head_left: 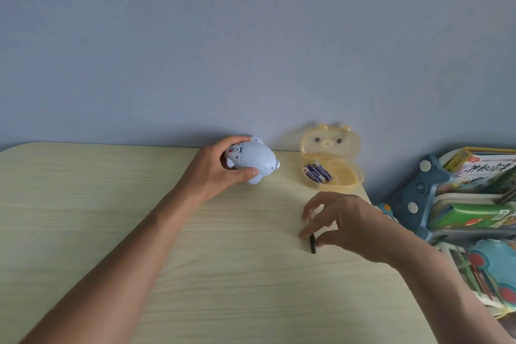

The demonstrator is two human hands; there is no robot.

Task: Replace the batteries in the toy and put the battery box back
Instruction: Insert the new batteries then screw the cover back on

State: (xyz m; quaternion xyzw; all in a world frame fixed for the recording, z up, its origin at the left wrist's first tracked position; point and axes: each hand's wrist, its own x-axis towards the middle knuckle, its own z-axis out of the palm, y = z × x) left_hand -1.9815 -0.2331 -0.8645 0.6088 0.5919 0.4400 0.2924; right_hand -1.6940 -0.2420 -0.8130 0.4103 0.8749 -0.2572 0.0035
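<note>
While the left hand (215, 173) is gripping the blue toy (251, 160) on the table (111, 204), thumb below and fingers curling over the top, the toy is lying tipped with its underside facing that palm. Just right of it, the yellow bear-face box (332, 159) is sitting open, lid up, with batteries (318, 172) inside. Below the box, the right hand (349, 220) is pinching a thin black screwdriver (312, 243), fingertips closing on it, other fingers loosely spread.
</note>
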